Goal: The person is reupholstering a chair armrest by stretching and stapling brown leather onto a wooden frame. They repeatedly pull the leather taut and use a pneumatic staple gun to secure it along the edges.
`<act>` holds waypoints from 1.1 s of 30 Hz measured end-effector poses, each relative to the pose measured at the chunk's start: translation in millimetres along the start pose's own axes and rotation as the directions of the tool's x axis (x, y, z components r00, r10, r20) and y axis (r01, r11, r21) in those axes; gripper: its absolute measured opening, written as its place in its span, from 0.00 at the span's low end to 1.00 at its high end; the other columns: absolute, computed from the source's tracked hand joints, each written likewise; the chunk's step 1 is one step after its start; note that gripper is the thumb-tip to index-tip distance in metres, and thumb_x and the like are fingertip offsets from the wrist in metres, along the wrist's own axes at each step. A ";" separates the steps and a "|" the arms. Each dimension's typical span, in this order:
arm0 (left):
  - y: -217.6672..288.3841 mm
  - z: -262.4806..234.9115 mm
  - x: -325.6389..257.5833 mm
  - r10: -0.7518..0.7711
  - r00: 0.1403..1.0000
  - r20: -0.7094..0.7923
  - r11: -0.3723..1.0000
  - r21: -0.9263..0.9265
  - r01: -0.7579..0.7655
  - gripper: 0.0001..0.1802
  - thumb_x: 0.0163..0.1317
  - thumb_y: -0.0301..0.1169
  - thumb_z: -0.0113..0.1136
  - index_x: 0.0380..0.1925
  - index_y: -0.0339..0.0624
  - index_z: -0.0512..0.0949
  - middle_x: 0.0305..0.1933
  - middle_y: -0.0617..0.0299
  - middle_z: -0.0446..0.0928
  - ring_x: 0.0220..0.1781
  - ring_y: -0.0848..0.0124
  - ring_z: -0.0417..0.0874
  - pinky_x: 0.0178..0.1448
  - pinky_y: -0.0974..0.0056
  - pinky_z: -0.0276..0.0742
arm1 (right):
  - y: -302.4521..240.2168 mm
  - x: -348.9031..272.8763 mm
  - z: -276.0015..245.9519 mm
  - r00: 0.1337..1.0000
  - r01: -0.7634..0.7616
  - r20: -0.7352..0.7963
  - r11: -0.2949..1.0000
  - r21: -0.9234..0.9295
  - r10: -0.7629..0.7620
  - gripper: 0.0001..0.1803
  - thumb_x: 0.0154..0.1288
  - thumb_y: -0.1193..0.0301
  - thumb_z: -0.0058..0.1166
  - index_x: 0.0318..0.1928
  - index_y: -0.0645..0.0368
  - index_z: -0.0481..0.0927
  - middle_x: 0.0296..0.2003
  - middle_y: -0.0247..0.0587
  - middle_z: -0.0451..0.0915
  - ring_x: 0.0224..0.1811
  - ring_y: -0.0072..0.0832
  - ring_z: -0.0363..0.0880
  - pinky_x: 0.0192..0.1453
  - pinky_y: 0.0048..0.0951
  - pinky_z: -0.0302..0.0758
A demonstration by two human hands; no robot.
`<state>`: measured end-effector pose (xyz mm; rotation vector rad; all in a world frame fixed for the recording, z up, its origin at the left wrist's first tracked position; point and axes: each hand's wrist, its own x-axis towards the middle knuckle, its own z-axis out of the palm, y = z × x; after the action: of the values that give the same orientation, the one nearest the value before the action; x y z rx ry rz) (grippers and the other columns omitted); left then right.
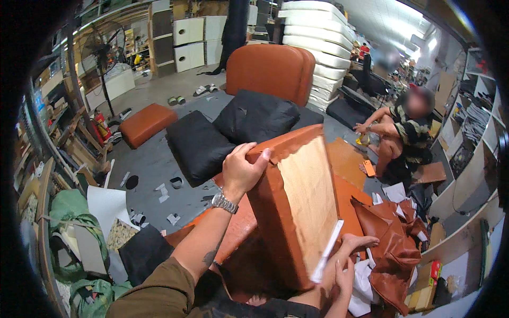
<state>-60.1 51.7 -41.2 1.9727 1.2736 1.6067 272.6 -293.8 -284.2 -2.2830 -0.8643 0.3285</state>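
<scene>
The fingers of the left hand (241, 172) curl over the top corner of an orange upholstered seat panel (297, 206), gripping the leather edge; a metal watch (225, 202) sits on that wrist. The panel stands tilted on its edge in front of the person, its bare wooden underside facing right. Down at its lower right edge, the right hand (344, 265) presses against the panel with fingers spread along a white strip (327, 252) that runs beside the wood; whether they pinch the strip or only rest on it I cannot tell. The panel leans over an orange surface (347, 199), with crumpled brown leather scraps (392, 249) just beside it on the right. Beyond lie two black cushions (228, 132), an orange chair back (270, 69) and an orange footstool (146, 123). Another person (408, 138) sits on the floor well apart.
</scene>
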 end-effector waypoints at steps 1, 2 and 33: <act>-2.9 -4.0 -5.7 -0.115 0.993 0.003 0.992 0.044 0.115 0.36 0.68 0.59 0.70 0.53 0.33 0.90 0.54 0.39 0.90 0.57 0.44 0.92 0.64 0.51 0.86 | 7.8 0.2 -3.7 0.999 0.028 0.034 0.995 0.099 -0.031 0.38 0.78 0.55 0.62 0.77 0.68 0.71 0.71 0.64 0.77 0.76 0.52 0.75 0.80 0.48 0.69; -5.1 -9.0 -13.7 -0.251 0.968 -0.006 0.964 0.091 0.251 0.37 0.70 0.60 0.69 0.54 0.32 0.90 0.52 0.39 0.91 0.57 0.44 0.92 0.63 0.52 0.86 | 15.4 -1.8 -15.3 0.997 0.007 0.075 0.985 0.171 -0.020 0.39 0.80 0.53 0.61 0.78 0.68 0.70 0.72 0.61 0.77 0.77 0.50 0.75 0.81 0.47 0.69; -93.1 -164.1 -316.7 -0.526 0.612 0.591 0.696 -0.114 0.709 0.15 0.77 0.39 0.69 0.48 0.38 0.89 0.39 0.54 0.92 0.39 0.66 0.91 0.47 0.59 0.85 | -380.8 143.6 -73.7 0.688 0.722 -0.360 0.549 0.421 -0.630 0.34 0.91 0.48 0.40 0.76 0.65 0.75 0.74 0.48 0.75 0.74 0.35 0.75 0.83 0.40 0.64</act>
<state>-243.4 -188.2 -252.7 1.3500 1.1668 0.7843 224.3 -22.4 24.1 -1.2845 -1.3035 0.0017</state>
